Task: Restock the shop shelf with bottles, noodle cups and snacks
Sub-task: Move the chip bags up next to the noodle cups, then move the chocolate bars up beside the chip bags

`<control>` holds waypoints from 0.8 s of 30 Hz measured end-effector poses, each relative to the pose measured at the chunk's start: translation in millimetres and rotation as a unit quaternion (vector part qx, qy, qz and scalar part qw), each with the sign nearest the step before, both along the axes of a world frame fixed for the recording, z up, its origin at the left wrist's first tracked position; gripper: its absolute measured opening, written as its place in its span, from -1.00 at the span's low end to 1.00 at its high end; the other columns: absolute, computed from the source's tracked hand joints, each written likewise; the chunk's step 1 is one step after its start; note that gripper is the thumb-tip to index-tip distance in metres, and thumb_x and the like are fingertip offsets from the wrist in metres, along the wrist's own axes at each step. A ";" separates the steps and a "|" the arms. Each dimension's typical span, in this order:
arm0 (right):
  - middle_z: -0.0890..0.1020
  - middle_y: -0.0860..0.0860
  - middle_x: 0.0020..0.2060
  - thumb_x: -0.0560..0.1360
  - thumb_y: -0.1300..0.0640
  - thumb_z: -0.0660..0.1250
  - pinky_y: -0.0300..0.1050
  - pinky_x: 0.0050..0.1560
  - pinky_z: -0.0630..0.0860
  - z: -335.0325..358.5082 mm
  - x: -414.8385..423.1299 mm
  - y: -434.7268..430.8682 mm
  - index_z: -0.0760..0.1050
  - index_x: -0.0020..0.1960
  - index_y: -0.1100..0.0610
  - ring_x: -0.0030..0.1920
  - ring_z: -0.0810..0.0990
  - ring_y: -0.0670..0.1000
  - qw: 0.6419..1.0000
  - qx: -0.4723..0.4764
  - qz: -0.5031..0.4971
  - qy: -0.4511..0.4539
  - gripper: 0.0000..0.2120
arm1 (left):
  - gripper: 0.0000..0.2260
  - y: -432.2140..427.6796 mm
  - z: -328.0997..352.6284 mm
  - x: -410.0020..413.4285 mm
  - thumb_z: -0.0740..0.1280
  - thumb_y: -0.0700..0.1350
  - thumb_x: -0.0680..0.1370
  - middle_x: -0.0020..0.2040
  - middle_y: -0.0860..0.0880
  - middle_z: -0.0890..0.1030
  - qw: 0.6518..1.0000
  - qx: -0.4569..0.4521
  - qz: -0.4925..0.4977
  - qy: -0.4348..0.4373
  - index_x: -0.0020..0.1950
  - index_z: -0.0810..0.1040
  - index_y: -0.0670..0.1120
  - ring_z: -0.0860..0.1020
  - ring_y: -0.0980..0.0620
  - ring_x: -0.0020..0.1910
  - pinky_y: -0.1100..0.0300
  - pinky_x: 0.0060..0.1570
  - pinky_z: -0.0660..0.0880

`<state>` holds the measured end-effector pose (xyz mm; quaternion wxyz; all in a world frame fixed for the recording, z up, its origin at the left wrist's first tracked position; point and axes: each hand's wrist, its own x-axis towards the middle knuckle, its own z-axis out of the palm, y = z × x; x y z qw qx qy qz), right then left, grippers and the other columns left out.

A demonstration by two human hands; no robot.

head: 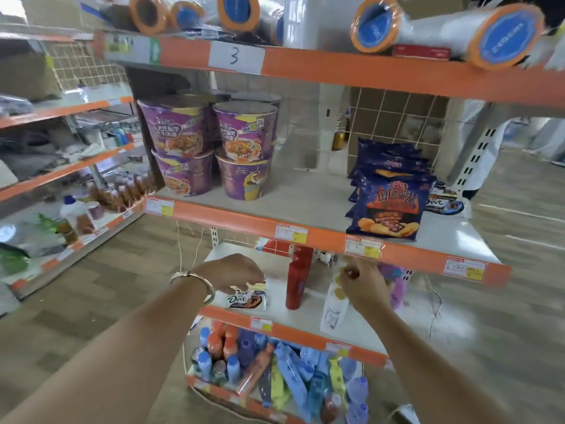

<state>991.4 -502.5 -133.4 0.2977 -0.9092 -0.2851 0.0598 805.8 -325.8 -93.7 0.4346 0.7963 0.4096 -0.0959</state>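
Note:
My left hand (235, 272) reaches under the middle shelf and grips the top of a Dove chocolate pack (247, 298) standing on the lower shelf (308, 301). My right hand (363, 286) is closed on the top of a white snack pouch (333, 307) on the same shelf. A red bottle (297, 280) stands between my two hands. On the shelf above sit purple noodle cups (211, 148), stacked two high, and a row of blue crisp bags (388, 197). The bottom shelf holds several bottles (220, 353) and wrapped snacks (305, 377).
Plastic film rolls (458, 29) lie on the top shelf, marked "3". A purple item (396, 286) sits behind my right hand. More Dove packs (443, 203) rest at the middle shelf's right end. Another shelving unit (61, 179) stands to the left across a wooden floor.

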 end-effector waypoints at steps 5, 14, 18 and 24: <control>0.47 -0.10 -0.21 0.48 0.10 0.21 -0.16 0.06 0.30 -17.6 -56.6 52.8 0.40 -0.13 -0.02 -0.11 0.44 -0.04 0.995 -0.059 0.042 0.066 -0.97 | -0.82 56.7 -30.4 -56.4 0.26 -0.07 0.52 0.02 -0.07 0.57 0.999 0.015 0.039 0.033 0.04 0.56 -0.10 0.56 -0.01 -0.02 0.16 -0.10 0.50; 0.35 0.11 0.33 0.45 0.02 0.29 0.07 0.36 0.32 -61.5 -113.5 132.8 0.40 0.30 0.02 0.36 0.30 0.17 0.954 -0.232 0.122 0.146 -0.58 | -0.81 144.9 -47.3 -113.4 0.23 -0.16 0.56 -0.24 -0.01 0.52 0.994 0.091 0.045 0.045 -0.21 0.56 -0.06 0.46 0.03 -0.32 0.42 -0.52 0.39; 0.31 0.10 0.33 0.50 0.04 0.25 -0.03 0.29 0.28 -79.4 -104.1 145.4 0.38 0.33 0.04 0.37 0.29 0.16 0.939 -0.286 0.143 0.123 -0.60 | -0.74 158.9 -64.1 -110.4 0.20 -0.13 0.57 0.18 -0.16 0.56 0.992 0.122 0.012 0.029 0.15 0.58 -0.22 0.51 -0.11 0.08 0.22 -0.20 0.39; 0.41 0.07 0.33 0.47 -0.09 0.24 0.12 0.38 0.27 -167.2 -70.4 191.4 0.46 0.24 -0.03 0.38 0.32 0.14 0.963 -0.227 0.137 0.046 -0.64 | -0.76 181.3 -183.4 -72.5 0.29 -0.25 0.51 0.11 -0.18 0.56 0.983 0.107 0.097 -0.117 0.17 0.57 -0.17 0.48 -0.04 -0.16 0.25 -0.23 0.38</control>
